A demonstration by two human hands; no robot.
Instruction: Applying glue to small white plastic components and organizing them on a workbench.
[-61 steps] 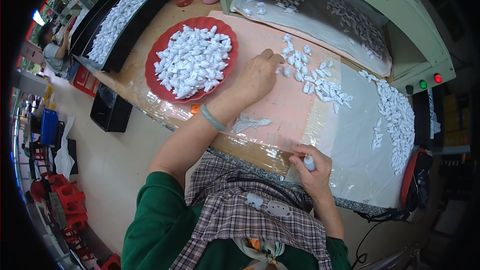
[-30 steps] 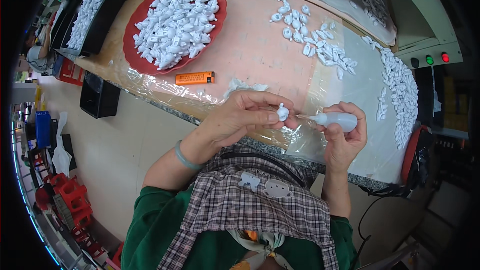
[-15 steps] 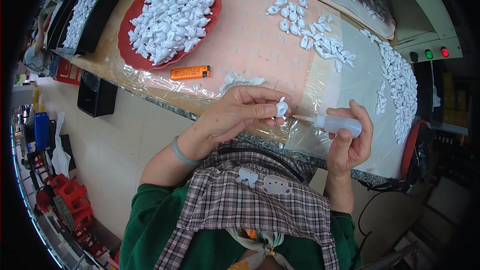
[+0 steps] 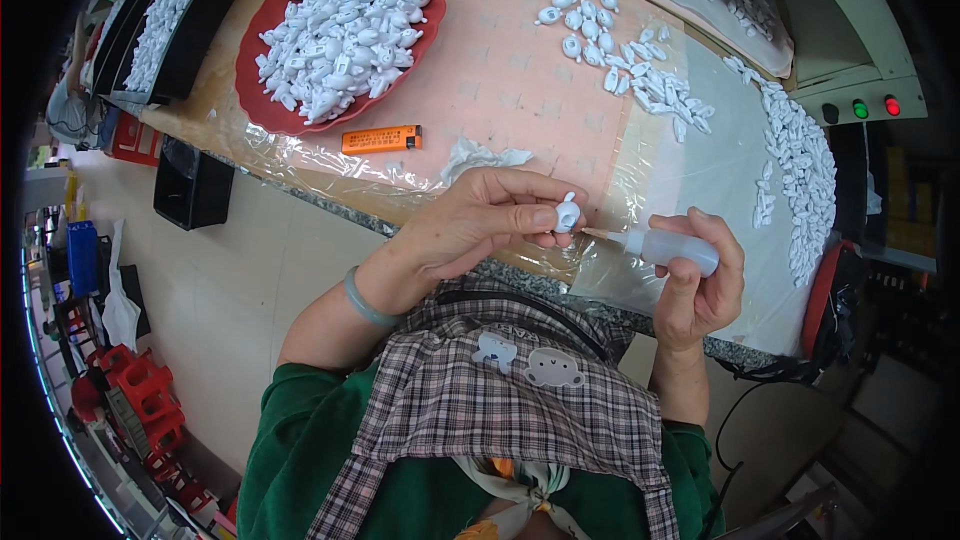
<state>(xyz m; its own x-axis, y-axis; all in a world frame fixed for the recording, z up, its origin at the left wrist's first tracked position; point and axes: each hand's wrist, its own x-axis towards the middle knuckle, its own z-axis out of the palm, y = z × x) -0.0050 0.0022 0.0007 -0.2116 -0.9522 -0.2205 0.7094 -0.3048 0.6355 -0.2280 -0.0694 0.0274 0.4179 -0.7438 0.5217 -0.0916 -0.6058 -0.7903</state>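
Note:
Between the thumb and fingers of my left hand (image 4: 480, 218) is a small white plastic figure piece (image 4: 567, 215) with a dark hollow in its side. My right hand (image 4: 706, 280) is closed around a translucent squeeze bottle (image 4: 675, 251), tipped sideways. Its thin nozzle (image 4: 603, 234) points left, with the tip close beside the white piece; whether they touch I cannot tell. Both hands are above the near edge of the table. Just beyond my left hand lies a crumpled white tissue (image 4: 480, 157).
A red scalloped dish (image 4: 431, 35) heaped with white pieces stands at the far left, an orange lighter (image 4: 381, 140) in front. Loose white figure pieces (image 4: 590, 30) lie at the far middle, small white parts (image 4: 800, 165) at right. A machine with lit buttons (image 4: 860, 108) borders the right.
The squeeze bottle has shifted slightly left, its nozzle nearer the white piece. My left hand still holds the piece, now turned a little.

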